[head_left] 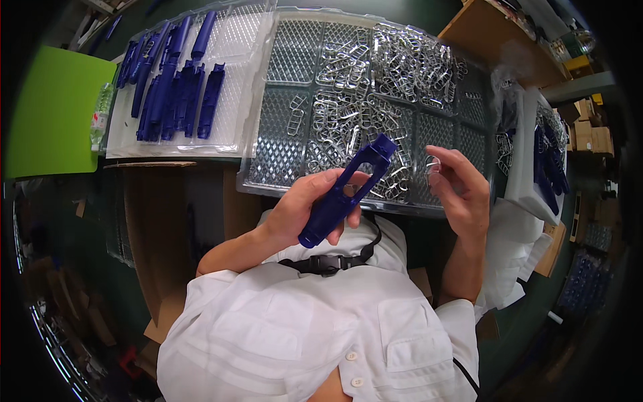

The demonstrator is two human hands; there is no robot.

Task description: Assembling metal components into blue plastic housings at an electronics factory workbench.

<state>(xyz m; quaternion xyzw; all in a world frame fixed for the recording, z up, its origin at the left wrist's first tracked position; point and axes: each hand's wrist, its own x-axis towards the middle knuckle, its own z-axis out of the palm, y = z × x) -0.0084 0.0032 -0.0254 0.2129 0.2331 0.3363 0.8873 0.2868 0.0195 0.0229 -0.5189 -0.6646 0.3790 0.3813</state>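
Observation:
My left hand (289, 208) is closed around a dark blue plastic housing (328, 213), long and hollow, with an oblong opening through its upper part. It is tilted, its narrow end pointing up and to the right. To the right of it, my right hand (463, 197) pinches a small shiny metal piece, apparently a bent-wire clip (433, 165), between thumb and fingers. Both hands are over the near edge of a clear plastic compartment tray (276, 161). Many similar wire clips (412, 63) lie heaped in its middle and far compartments.
On the left, a white tray (228, 100) bears several blue housings (177, 100). Beside it are a plastic bottle (100, 119) and a bright green panel (57, 110). A foam tray (532, 191) with blue parts stands at right. Cardboard boxes (499, 33) border the far right.

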